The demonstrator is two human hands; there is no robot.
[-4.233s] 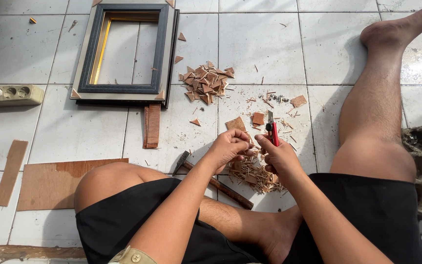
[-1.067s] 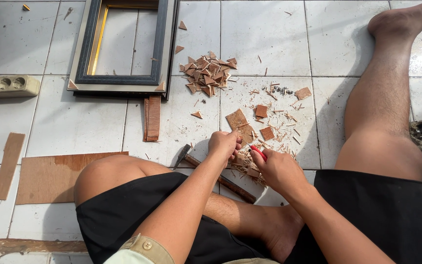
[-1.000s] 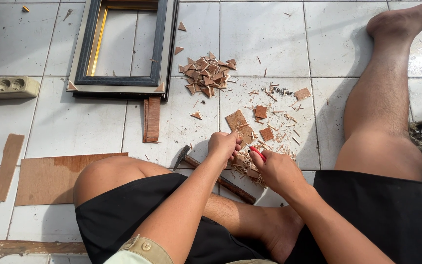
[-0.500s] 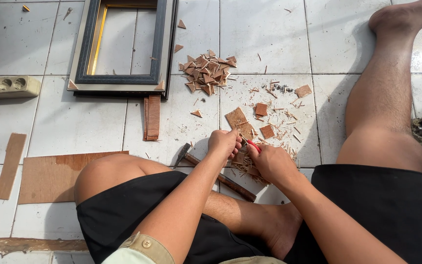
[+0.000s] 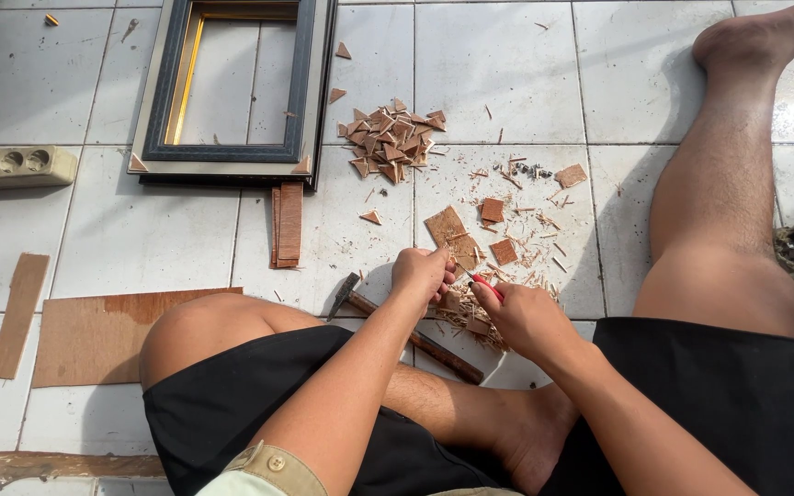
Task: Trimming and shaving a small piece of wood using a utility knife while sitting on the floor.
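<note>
I sit on a white tiled floor with my legs around a heap of wood shavings (image 5: 470, 317). My left hand (image 5: 422, 273) pinches a small brown wood piece (image 5: 452, 298) just above that heap. My right hand (image 5: 523, 317) is closed around a red-handled cutter (image 5: 486, 286), whose tip meets the piece held by the left hand. The blade itself is hidden between the fingers. A hammer (image 5: 406, 335) with a wooden handle lies on the floor under my left forearm.
A dark picture frame (image 5: 236, 152) with a gold inner edge lies ahead on the left. Beside it are a pile of small wood triangles (image 5: 392, 138), loose wood squares (image 5: 504, 250), a stack of wood strips (image 5: 287, 223), a plywood sheet (image 5: 94, 335) and a power strip (image 5: 20, 165).
Both hands have stayed together over the shavings, with small shifts of the cutter against the wood piece. The camera has drifted slightly.
</note>
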